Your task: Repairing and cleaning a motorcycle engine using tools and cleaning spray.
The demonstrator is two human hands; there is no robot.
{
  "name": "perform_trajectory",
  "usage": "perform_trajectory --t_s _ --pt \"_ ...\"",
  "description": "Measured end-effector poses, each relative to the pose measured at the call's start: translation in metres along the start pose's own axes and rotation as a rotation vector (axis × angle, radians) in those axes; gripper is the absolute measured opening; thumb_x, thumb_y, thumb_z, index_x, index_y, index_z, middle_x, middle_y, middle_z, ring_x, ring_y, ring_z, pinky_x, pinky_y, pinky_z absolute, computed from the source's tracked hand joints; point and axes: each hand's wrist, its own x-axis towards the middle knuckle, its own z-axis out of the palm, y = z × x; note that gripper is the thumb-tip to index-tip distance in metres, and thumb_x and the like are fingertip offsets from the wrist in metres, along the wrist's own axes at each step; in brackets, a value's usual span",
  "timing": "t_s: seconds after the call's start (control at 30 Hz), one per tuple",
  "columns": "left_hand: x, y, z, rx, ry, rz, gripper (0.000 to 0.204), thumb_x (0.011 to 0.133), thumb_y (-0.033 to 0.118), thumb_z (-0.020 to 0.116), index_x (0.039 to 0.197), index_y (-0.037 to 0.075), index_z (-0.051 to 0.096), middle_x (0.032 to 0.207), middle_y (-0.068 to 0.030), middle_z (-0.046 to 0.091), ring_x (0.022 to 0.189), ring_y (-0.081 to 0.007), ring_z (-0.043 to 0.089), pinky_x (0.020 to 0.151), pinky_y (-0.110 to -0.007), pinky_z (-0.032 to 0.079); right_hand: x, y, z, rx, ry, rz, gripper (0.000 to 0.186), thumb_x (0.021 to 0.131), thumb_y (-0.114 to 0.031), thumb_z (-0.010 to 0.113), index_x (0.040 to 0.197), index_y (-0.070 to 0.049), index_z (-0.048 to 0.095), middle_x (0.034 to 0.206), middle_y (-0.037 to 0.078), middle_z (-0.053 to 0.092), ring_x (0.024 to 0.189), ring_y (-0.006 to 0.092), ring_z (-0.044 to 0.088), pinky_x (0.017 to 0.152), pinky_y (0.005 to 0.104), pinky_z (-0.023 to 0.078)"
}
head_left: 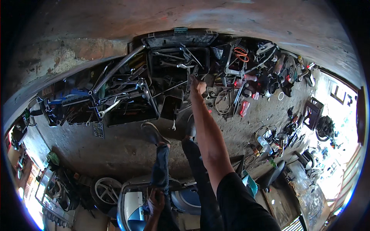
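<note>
An open black toolbox (165, 41) is set against the wall (104, 23) at the top of the view, its lid leaned back and its inside filled with metal tools, among which a shiny wrench (185, 66) can be made out. The right hand (198, 86) is stretched out to the near right corner of this box; its grip is bent downward among dark tools, and whether anything is gripped cannot be told. The left hand (155, 200) is held low by the left leg, its fingers curled; whether anything is held in that grip cannot be told either.

Just below the box, a small black bin (172, 107) is seen, with a wrench (174, 125) near it on the floor (115, 152). To the left, a black tray (133, 118) is heaped with tools, and a long wrench (109, 109) is laid across it. To the right, an orange coil (241, 54), a loop of cable (222, 105) and a red bottle (244, 108) are scattered among parts. Nearer the body, a spoked wheel (106, 192) is placed beside white-and-blue bodywork (133, 204).
</note>
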Motion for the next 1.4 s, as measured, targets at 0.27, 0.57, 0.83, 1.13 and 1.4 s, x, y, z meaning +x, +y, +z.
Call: perform_trajectory --t_s 0.27,0.57,0.83,1.13,1.4 --pt "0.016 0.027 0.018 -0.209 0.027 -0.221 0.008 0.084 0.009 0.06 0.088 0.002 0.059 0.082 -0.0168 0.055 0.076 -0.0355 0.056 0.067 -0.045 0.046 0.019 0.042 -0.015 0.25 -0.192 -0.362 0.035 0.079 -0.032 0.08 0.095 -0.001 0.073 0.084 0.009 0.072 0.07 0.0183 0.064 0.066 0.0342 0.05" --pt "0.007 0.023 0.016 -0.029 0.029 -0.206 0.015 0.082 0.011 0.065 0.094 0.003 0.061 0.097 -0.0187 0.059 0.085 -0.0383 0.061 0.072 -0.047 0.049 -0.032 0.069 -0.042 0.524 -0.382 -0.355 0.024 0.092 -0.024 0.07 0.108 -0.007 0.073 0.081 0.0 0.064 0.071 0.014 0.06 0.067 0.0299 0.046" --pt "0.041 0.032 0.052 -0.132 -0.007 -0.153 0.017 0.086 0.012 0.065 0.1 0.004 0.061 0.097 -0.0205 0.059 0.084 -0.0426 0.06 0.075 -0.049 0.05 -0.028 0.083 -0.06 0.281 -0.404 -0.604 0.037 0.098 -0.026 0.056 0.125 -0.002 0.062 0.12 0.017 0.066 0.111 0.0283 0.06 0.098 0.0376 0.044" --pt "0.127 -0.013 0.139 -0.326 0.05 -0.015 0.016 0.088 0.007 0.062 0.103 0.003 0.057 0.097 -0.0193 0.059 0.087 -0.0398 0.06 0.077 -0.047 0.051 -0.118 0.102 -0.036 -0.096 -0.758 -0.638 0.025 0.096 -0.015 0.059 0.118 -0.008 0.068 0.085 0.007 0.071 0.072 0.0121 0.067 0.062 0.0277 0.053" --pt "0.146 -0.03 0.156 -0.308 -0.043 0.105 0.013 0.089 0.01 0.062 0.1 0.003 0.059 0.094 -0.0184 0.063 0.083 -0.0368 0.064 0.073 -0.045 0.054 -0.193 0.104 0.039 -0.549 -0.905 -1.153 0.035 0.095 -0.016 0.059 0.128 -0.003 0.06 0.11 0.023 0.068 0.093 0.0379 0.068 0.075 0.0455 0.055"
